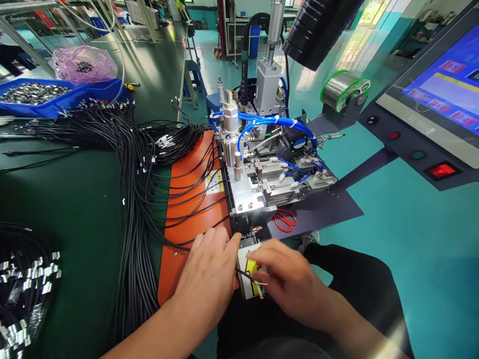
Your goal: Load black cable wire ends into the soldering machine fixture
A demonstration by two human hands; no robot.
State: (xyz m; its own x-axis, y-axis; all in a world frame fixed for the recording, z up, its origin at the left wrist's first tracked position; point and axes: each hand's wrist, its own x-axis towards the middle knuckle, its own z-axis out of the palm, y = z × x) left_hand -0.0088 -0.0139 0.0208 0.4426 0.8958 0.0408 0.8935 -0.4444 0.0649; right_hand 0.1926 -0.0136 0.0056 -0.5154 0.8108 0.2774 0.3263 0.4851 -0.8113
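Keep black multicore cable (245,273) steady w/ L hand (211,271) (grip hidden, can't tell) & handle colored wires (261,293) gently w/ R hand (292,279), grip narrow, hold unclear, over labelled block (243,257) near pneumatic fixture (277,194).

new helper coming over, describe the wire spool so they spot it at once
Find the tilted screen at the right. Just left of it, the spool sits on a dark bracket. Bright green rims set it apart from the black cylinder beside it.

Cables (130,174) lie left of the machine (262,169); the solder spool (341,90) sits right, beside the screen (449,85).
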